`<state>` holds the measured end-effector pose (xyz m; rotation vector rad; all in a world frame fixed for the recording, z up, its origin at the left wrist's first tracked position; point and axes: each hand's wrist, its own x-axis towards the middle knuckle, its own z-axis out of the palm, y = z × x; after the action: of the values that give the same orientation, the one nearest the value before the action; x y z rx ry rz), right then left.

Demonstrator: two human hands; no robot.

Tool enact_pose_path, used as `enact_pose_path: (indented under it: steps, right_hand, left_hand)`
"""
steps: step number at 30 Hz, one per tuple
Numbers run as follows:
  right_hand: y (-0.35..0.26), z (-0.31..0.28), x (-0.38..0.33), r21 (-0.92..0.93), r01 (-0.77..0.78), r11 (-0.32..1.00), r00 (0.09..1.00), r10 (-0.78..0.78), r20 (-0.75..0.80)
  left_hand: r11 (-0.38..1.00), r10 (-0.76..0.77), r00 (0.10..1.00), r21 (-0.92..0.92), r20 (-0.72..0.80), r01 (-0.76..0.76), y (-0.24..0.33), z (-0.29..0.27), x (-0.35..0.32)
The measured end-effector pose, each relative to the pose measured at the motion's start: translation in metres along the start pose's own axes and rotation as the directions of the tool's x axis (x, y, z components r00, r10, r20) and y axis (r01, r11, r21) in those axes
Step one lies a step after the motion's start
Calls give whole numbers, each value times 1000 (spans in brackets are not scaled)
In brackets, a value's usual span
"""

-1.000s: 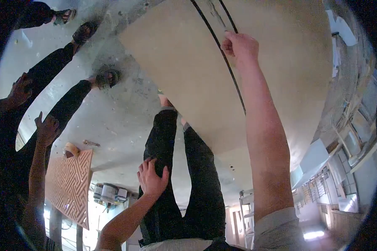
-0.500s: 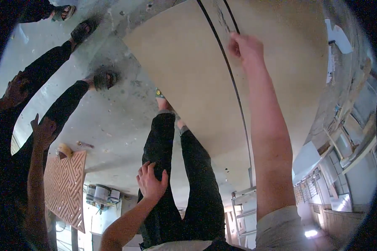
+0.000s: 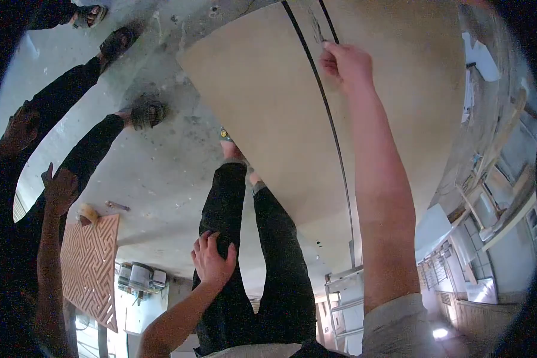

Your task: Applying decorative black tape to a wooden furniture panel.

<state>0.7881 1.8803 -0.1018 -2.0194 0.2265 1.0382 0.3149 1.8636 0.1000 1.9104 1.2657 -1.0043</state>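
Note:
A large tan board lies before me, with a long black strip curving along it and a shorter dark strip beside that. Over the board, between the strips near its far part, my right hand is closed in a pinch. A thin greyish tool sticks out from its fingertips; it is blurred and I cannot make out its kind. My left hand rests on my thigh, its fingers spread and nothing in it.
Another person in dark trousers sits at the left, hands on their legs. Near them stands a lattice-patterned panel with a tape roll at its top. A metal ladder is below the board; white pieces and timber lie at the right.
My right hand has shifted slightly up and left along the dark strip, with the thin tool still in it. My left hand stays on my thigh.

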Motion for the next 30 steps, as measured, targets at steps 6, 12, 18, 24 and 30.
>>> enact_pose_path:
  steps: [6, 12, 18, 24, 30]
  right_hand:
    - [-6, 13, 1, -5, 11, 1000, 999, -11, 32]
    - [-3, 18, 6, -15, 27, 1000, 999, -26, 21]
    - [-21, 27, 17, -61, 75, 995, 995, -71, 63]
    - [19, 0, 46, -20, 183, 983, 979, -181, 97]
    - [39, -7, 29, -239, 340, 910, 936, -303, 180]
  left_hand:
    - [999, -23, 1000, -21, 1, 23, -4, -5, 0]
    - [999, -17, 1000, -49, -13, 17, -9, -6, -1]
    - [998, -29, 1000, -61, 12, 30, -2, -6, 1]
    - [997, -23, 1000, -68, 4, 23, -3, 3, 1]
    - [999, -36, 999, -38, 1, 36, -7, -1, 0]
